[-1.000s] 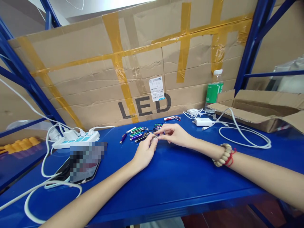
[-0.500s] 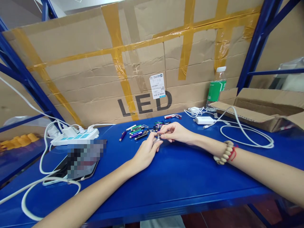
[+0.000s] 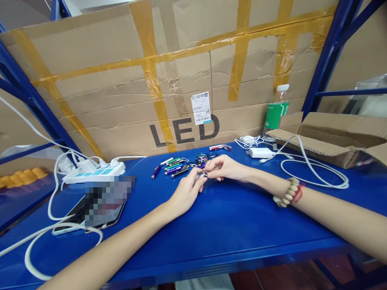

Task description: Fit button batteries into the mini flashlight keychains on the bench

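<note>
Between the fingers of my left hand (image 3: 188, 192) is a small silver keychain flashlight (image 3: 200, 176), mostly covered by the fingers. A metal clasp sticks out at its end towards the right. My right hand (image 3: 225, 167) pinches at that clasp with thumb and forefinger, and the two hands almost touch. Just beyond them lies a group of similar small metal flashlights: a purple one (image 3: 156, 172), a green one (image 3: 173, 162), a blue one (image 3: 173, 170) and a black one (image 3: 179, 173). Small dark round pieces (image 3: 191, 165) lie close to my fingers, too small to name surely.
A red flashlight (image 3: 215, 148) lies farther back on the blue table (image 3: 242, 225). White chargers and cables (image 3: 261, 153), a green-labelled bottle (image 3: 276, 112) and an open cardboard box (image 3: 329, 149) stand right. On the left are a power strip (image 3: 96, 174) and a phone (image 3: 111, 205).
The silver flashlight's clasp has tilted slightly to the right between my fingers. Both hands stay in nearly the same place; the view has shifted a little.
</note>
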